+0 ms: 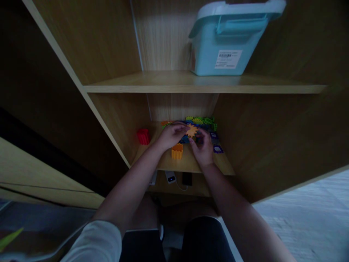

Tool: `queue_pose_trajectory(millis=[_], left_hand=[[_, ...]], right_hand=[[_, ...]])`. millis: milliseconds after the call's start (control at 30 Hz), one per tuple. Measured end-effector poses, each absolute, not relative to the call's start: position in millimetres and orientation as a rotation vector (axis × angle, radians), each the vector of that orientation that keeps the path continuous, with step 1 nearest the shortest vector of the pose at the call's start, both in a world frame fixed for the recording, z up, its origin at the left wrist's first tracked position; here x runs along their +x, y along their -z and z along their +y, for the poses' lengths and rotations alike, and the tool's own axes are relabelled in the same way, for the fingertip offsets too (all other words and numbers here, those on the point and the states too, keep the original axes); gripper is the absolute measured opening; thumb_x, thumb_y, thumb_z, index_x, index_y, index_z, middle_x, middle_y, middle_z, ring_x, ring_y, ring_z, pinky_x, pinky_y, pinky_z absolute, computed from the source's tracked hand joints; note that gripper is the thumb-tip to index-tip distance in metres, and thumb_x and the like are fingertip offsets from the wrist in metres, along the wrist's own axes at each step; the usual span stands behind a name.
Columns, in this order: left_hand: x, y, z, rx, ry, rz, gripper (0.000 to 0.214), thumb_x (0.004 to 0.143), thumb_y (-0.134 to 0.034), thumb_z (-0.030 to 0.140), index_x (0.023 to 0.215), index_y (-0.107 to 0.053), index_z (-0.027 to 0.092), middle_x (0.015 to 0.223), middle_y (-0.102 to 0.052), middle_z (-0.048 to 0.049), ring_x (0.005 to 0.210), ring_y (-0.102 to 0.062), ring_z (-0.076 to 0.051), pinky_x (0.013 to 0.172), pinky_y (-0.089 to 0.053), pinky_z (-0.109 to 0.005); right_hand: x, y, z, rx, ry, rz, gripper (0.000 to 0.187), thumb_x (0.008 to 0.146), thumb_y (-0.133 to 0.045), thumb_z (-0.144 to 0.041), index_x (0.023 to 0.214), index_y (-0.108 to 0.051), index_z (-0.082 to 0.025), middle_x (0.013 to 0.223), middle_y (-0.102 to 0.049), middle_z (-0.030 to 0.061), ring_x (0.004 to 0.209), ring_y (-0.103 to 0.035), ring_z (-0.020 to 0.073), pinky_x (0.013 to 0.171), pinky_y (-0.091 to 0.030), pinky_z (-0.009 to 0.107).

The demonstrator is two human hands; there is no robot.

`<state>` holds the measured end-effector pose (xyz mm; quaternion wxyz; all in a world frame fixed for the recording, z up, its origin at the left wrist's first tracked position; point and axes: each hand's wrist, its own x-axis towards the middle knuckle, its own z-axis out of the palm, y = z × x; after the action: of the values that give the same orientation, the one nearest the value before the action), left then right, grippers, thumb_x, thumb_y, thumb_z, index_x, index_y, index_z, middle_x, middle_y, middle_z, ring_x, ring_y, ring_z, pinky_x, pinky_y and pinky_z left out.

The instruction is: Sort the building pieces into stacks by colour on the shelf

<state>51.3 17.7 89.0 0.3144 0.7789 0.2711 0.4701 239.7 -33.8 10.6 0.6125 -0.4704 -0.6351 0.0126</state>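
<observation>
Both my hands reach into a low wooden shelf compartment. My left hand [171,135] curls its fingers over an orange toothed building tile [192,130]. My right hand [203,147] pinches at the same tile from the right. The tile lies on a flat patch of joined blue, green and yellow tiles [203,122]. An orange block [177,151] stands on the shelf board just below my left hand. A red block [143,136] stands to the left, apart from both hands.
A pale blue lidded plastic box [229,40] with a white label sits on the wooden shelf [163,85] above. Small dark-and-white tiles [218,148] lie right of my right hand. Below the shelf board lie a white device [170,177] and a black one [187,178]. My knees are underneath.
</observation>
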Motion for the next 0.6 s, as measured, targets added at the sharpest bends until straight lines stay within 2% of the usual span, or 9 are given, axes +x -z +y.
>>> queue_pose_trajectory(millis=[133, 300, 467, 600], left_hand=[[46.2, -86.2, 11.7, 2.046, -1.236, 0.797, 0.029, 0.103, -0.068, 0.043, 0.102, -0.084, 0.018, 0.111, -0.08, -0.0102, 0.103, -0.074, -0.022, 0.094, -0.059, -0.034], [38.9, -81.0, 2.6, 1.977, -1.206, 0.872, 0.027, 0.102, -0.068, 0.041, 0.102, -0.082, 0.018, 0.108, -0.081, -0.0092, 0.099, -0.075, -0.023, 0.093, -0.061, -0.036], [21.0, -73.3, -10.5, 1.932, -1.305, 0.822, 0.029, 0.101, -0.07, 0.046, 0.114, -0.079, 0.022, 0.125, -0.079, -0.0099, 0.117, -0.074, -0.024, 0.108, -0.057, -0.038], [-1.7, -52.5, -15.9, 1.811, -1.455, 0.853, 0.046, 0.092, -0.08, 0.056, 0.123, -0.073, 0.023, 0.137, -0.073, -0.0118, 0.134, -0.066, -0.028, 0.121, -0.047, -0.044]], right_hand=[[239.9, -6.9, -33.9, -1.132, -0.023, -1.486, 0.054, 0.098, -0.074, -0.057, 0.142, -0.064, -0.027, 0.112, -0.075, 0.0112, 0.097, -0.071, 0.0294, 0.091, -0.061, 0.049], [238.2, -3.5, -33.4, -1.094, -0.073, -1.51, 0.05, 0.095, -0.077, -0.055, 0.135, -0.068, -0.027, 0.111, -0.076, 0.009, 0.086, -0.068, 0.0255, 0.085, -0.061, 0.045], [236.6, -0.4, -34.0, -1.059, -0.208, -1.559, 0.041, 0.093, -0.078, -0.05, 0.126, -0.07, -0.028, 0.102, -0.074, 0.005, 0.084, -0.067, 0.0234, 0.08, -0.058, 0.04], [235.4, 1.3, -33.6, -1.032, -0.374, -1.636, 0.036, 0.094, -0.076, -0.049, 0.122, -0.071, -0.028, 0.097, -0.072, 0.0033, 0.086, -0.067, 0.0228, 0.08, -0.057, 0.038]])
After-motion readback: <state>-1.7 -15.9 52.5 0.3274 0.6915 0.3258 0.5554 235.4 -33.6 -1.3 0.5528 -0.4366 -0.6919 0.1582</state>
